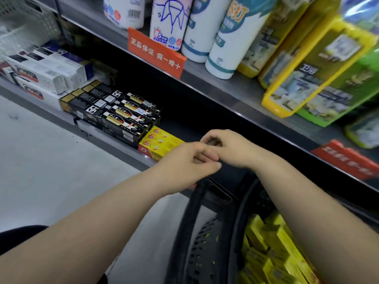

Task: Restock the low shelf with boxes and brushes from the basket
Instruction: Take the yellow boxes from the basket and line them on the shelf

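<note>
While both hands met over the low shelf (pixel 114 149) front edge, the left hand (pixel 190 160) sat just right of the shelved yellow boxes (pixel 160 142), covering their right ends. The right hand (pixel 231 148) touched it from the right. Left fingers (pixel 207 156) were curled in against the right hand; couldn't tell if they held anything. Right fingers (pixel 211 136) were curled over too, with something small and dark in the curl, too blurred to call.

Edges and room:
- The upper shelf (pixel 205 78) lip ran diagonally above the hands, with an orange tag (pixel 155 54) hanging on it.
- The bay right of the shelved yellow boxes read as dark open space under that lip.
- The floor (pixel 51 160) lay left of the forearms.
- The basket (pixel 196 238) stood below the hands, against the shelf front. Its handle (pixel 215 187) was up, just under the left wrist.

Orientation:
- The shelved yellow boxes lay flat, long axis along the shelf front. Their logo ends butted against the black boxes (pixel 123 119).
- The black boxes ran the same way, and so did the white boxes (pixel 41 76) further left.
- The basket boxes (pixel 272 249), also yellow, were piled at mixed angles under the right forearm.
</note>
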`<act>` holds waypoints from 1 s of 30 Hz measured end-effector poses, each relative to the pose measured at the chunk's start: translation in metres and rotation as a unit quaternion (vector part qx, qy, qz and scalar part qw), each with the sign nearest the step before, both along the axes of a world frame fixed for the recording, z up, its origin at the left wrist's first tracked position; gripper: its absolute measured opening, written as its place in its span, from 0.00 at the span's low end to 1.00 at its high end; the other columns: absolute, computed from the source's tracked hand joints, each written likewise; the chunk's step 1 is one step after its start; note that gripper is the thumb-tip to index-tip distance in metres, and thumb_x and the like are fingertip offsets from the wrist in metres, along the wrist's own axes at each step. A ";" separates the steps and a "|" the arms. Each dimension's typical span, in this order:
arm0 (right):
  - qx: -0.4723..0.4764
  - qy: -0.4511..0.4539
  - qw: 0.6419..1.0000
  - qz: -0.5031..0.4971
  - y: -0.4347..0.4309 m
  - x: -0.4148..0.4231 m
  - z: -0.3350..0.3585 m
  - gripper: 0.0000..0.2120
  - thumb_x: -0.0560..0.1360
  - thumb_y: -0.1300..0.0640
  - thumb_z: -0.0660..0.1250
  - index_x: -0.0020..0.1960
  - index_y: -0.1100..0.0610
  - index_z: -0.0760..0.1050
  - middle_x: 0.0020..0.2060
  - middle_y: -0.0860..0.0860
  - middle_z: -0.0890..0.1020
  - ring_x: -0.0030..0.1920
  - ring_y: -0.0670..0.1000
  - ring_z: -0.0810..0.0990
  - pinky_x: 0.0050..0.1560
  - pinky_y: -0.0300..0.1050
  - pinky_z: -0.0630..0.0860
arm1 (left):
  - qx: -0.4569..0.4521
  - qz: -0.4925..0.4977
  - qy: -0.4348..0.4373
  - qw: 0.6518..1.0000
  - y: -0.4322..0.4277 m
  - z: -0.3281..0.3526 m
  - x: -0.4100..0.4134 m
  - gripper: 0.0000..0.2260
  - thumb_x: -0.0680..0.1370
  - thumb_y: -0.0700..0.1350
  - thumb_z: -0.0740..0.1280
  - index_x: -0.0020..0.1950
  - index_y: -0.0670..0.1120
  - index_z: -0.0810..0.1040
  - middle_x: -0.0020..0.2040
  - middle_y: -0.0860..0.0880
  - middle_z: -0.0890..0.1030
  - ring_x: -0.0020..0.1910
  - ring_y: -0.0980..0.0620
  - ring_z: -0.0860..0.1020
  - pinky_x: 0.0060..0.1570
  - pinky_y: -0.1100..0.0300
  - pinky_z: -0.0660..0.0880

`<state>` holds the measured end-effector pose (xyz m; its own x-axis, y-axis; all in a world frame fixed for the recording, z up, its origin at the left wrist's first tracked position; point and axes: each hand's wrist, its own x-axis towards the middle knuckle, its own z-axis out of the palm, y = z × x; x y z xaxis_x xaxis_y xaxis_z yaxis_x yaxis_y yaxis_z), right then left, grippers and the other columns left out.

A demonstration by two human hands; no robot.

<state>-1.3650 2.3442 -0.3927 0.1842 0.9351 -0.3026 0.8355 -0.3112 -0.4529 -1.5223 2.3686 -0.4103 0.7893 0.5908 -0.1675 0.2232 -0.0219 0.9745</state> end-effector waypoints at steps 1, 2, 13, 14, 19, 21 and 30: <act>0.032 0.009 0.999 -0.016 -0.024 0.004 0.009 0.07 0.74 0.59 0.66 0.52 0.55 0.78 0.46 0.49 0.81 0.46 0.46 0.79 0.47 0.34 0.72 | 0.024 -0.019 -0.007 1.000 -0.009 0.005 0.002 0.08 0.74 0.43 0.70 0.52 0.44 0.80 0.48 0.47 0.81 0.44 0.54 0.79 0.47 0.62 0.77; 0.059 0.024 0.997 -0.038 -0.048 0.008 0.017 0.05 0.75 0.59 0.66 0.50 0.53 0.78 0.45 0.47 0.82 0.45 0.45 0.79 0.47 0.34 0.72 | 0.056 -0.041 -0.014 0.997 -0.018 0.009 0.004 0.07 0.74 0.43 0.70 0.51 0.45 0.80 0.47 0.47 0.82 0.45 0.54 0.80 0.47 0.63 0.77; -0.095 -0.115 0.969 -0.198 -0.261 0.049 -0.048 0.21 0.72 0.55 0.70 0.63 0.49 0.69 0.58 0.47 0.72 0.58 0.47 0.73 0.57 0.38 0.70 | 0.372 -0.294 0.003 0.880 -0.103 0.011 0.012 0.10 0.78 0.53 0.62 0.60 0.58 0.73 0.56 0.63 0.74 0.56 0.66 0.68 0.53 0.71 0.64; -0.101 -0.119 0.966 -0.206 -0.270 0.047 -0.057 0.25 0.72 0.54 0.70 0.66 0.49 0.67 0.60 0.47 0.70 0.61 0.49 0.72 0.60 0.41 0.69 | 0.377 -0.308 0.009 0.874 -0.106 0.010 0.014 0.10 0.79 0.53 0.61 0.60 0.58 0.73 0.57 0.63 0.74 0.56 0.65 0.68 0.52 0.72 0.64; -0.009 -0.106 0.949 -0.295 -0.282 0.041 -0.086 0.26 0.75 0.51 0.66 0.70 0.54 0.65 0.64 0.51 0.70 0.64 0.51 0.70 0.60 0.39 0.66 | 0.400 -0.344 0.056 0.848 -0.118 0.003 0.024 0.12 0.79 0.54 0.60 0.62 0.57 0.71 0.58 0.62 0.74 0.57 0.63 0.70 0.51 0.70 0.65; -0.001 -0.117 0.945 -0.306 -0.278 0.042 -0.092 0.24 0.76 0.49 0.65 0.69 0.56 0.67 0.63 0.53 0.71 0.63 0.52 0.70 0.59 0.40 0.66 | 0.408 -0.349 0.070 0.841 -0.122 0.003 0.028 0.12 0.79 0.54 0.60 0.62 0.57 0.71 0.58 0.61 0.74 0.57 0.62 0.71 0.53 0.66 0.68; 0.053 -0.097 0.936 -0.333 -0.275 0.046 -0.055 0.19 0.74 0.45 0.66 0.61 0.52 0.70 0.58 0.52 0.80 0.57 0.53 0.78 0.50 0.47 0.76 | 0.293 -0.313 0.101 0.898 -0.150 0.002 0.031 0.20 0.78 0.55 0.62 0.69 0.56 0.66 0.55 0.64 0.72 0.54 0.66 0.72 0.49 0.74 0.68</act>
<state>-1.3191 2.0692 -0.4474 0.7793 0.6159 -0.1153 0.5416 -0.7547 -0.3703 -1.4912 2.2188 -0.4086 0.9857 0.0763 -0.1502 0.1602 -0.7002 0.6958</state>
